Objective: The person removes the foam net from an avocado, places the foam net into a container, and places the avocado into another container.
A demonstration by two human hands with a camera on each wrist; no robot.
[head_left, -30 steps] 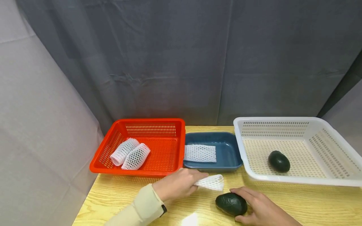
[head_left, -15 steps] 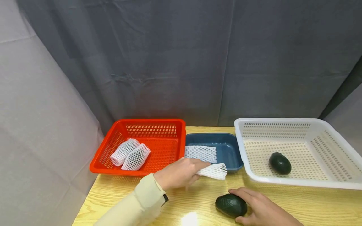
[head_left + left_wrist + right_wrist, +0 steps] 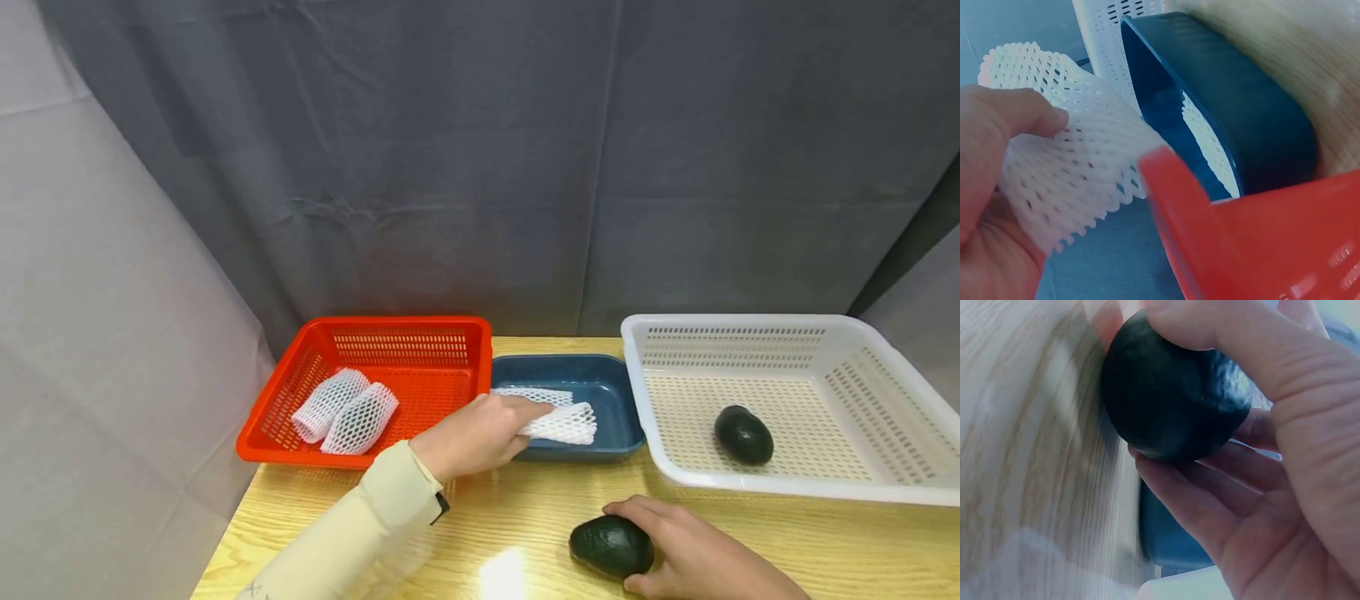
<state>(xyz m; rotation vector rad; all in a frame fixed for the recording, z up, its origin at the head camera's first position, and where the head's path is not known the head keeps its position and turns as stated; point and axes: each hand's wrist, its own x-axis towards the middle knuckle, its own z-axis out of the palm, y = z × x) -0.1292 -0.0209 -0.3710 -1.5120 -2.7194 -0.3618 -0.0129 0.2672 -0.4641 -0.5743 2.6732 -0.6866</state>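
Note:
My left hand [image 3: 483, 437] pinches a white foam net sleeve [image 3: 564, 423] over the near side of the blue tray [image 3: 611, 450]. In the left wrist view the thumb lies across the foam net sleeve [image 3: 1079, 150], which spreads out flat. Another foam net [image 3: 536, 393] lies inside the tray, partly covered by the held one. On the table, my right hand [image 3: 686, 550] grips a dark green avocado [image 3: 611, 546] lying on its side. The right wrist view has the thumb on one side of the avocado [image 3: 1172, 394] and fingers on the other.
A red basket [image 3: 442, 460] at left holds two items in white foam nets [image 3: 360, 418]. At right, a white basket [image 3: 750, 477] contains one avocado [image 3: 742, 435]. Grey curtain [image 3: 450, 167] hangs behind the wooden table [image 3: 480, 517].
My left hand has carried the foam net sleeve away from beside the avocado, forward to above the blue tray. The right hand stays on the avocado, almost unmoved.

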